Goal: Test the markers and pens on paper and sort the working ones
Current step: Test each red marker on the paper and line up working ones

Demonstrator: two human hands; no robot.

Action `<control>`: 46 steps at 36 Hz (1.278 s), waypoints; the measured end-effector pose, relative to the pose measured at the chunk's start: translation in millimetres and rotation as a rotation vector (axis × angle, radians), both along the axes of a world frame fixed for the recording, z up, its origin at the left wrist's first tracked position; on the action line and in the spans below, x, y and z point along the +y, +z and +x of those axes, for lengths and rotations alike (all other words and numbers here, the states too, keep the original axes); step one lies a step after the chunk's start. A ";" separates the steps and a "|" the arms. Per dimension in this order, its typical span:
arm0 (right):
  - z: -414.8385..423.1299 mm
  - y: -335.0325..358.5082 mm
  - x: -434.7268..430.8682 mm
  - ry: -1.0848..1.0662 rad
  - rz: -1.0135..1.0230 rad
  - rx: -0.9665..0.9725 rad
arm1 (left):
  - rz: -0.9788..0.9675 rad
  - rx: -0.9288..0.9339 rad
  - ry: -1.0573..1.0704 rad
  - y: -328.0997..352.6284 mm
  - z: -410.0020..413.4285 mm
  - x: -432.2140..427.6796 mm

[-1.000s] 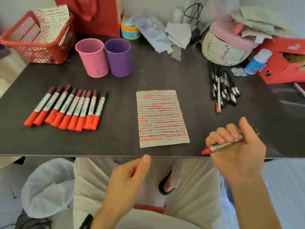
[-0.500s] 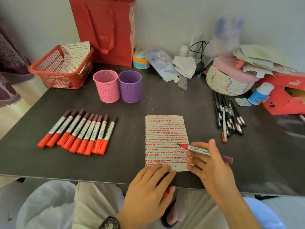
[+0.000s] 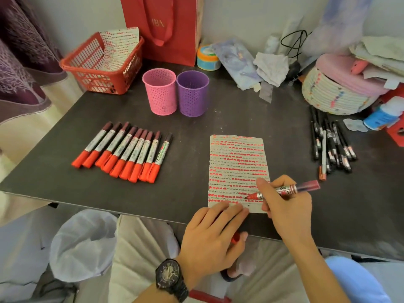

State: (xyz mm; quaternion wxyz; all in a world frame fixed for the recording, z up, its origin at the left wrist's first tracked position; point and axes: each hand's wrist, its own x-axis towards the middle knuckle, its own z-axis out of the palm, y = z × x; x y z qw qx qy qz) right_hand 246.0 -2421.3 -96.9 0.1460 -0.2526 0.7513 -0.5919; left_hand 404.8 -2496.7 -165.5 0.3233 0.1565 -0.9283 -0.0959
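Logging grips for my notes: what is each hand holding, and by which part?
Right hand grips the uncapped red marker mid-barrel, tip on paper. Left hand presses the paper; its thumb apparently pinches a red cap.

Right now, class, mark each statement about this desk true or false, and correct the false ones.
1. The right hand holds an uncapped red marker with its tip on the paper. True.
2. The pink cup stands right of the purple cup. False: it stands to its left.
3. The left hand presses the paper's near edge, a red cap under its thumb. True.
4. The black pens stand in the purple cup. False: they lie on the table, right of the paper.
5. The row of red markers left of the paper is uncapped. False: all wear caps.
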 end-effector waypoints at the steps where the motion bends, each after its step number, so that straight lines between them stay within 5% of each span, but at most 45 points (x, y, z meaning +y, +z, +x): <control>1: 1.0 -2.1 -0.2 -0.007 0.011 0.018 | -0.002 0.003 0.005 -0.6 0.0 0.5; 46: 9.1 -7.8 -4.4 0.005 0.115 0.113 | 0.009 0.029 0.120 -10.4 0.8 10.7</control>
